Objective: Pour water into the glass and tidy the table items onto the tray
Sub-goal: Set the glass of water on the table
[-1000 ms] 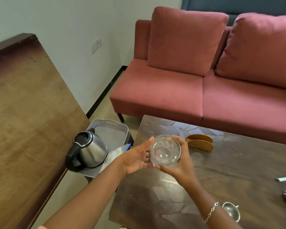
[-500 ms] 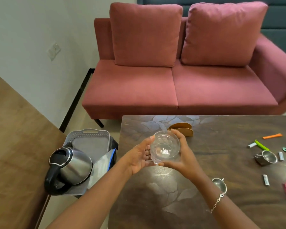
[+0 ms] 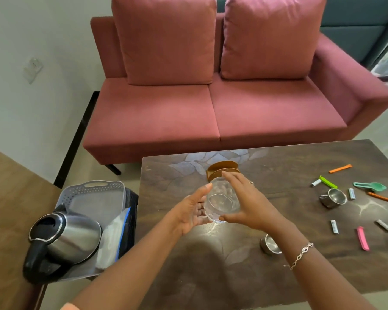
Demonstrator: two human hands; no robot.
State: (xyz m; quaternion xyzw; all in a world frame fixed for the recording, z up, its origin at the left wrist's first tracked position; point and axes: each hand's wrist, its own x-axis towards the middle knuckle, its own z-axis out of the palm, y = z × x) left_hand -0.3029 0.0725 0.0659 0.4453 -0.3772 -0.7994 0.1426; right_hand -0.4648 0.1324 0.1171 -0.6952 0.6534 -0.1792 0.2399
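A clear empty glass (image 3: 221, 201) is held above the dark wooden table (image 3: 278, 276), tilted with its mouth toward me. My right hand (image 3: 249, 203) grips it from the right, fingers over its far side and thumb under its base. My left hand (image 3: 192, 212) is flat against its left side with straight fingers. A steel kettle (image 3: 67, 238) with a black handle stands on the grey perforated tray (image 3: 92, 191) to the left of the table, beside a clear plastic bag (image 3: 112, 238).
Brown coasters (image 3: 222, 171) sit behind the glass. Small steel cups (image 3: 333, 198) (image 3: 270, 245), batteries (image 3: 334, 226), coloured clips (image 3: 362, 238) and a green scoop (image 3: 371, 186) are scattered on the table's right part. A red sofa (image 3: 211, 97) stands behind it, a wooden surface (image 3: 7, 209) at left.
The view has swung right and pulled back, showing more of the table. The glass has tipped and my right hand has shifted further over its far side.
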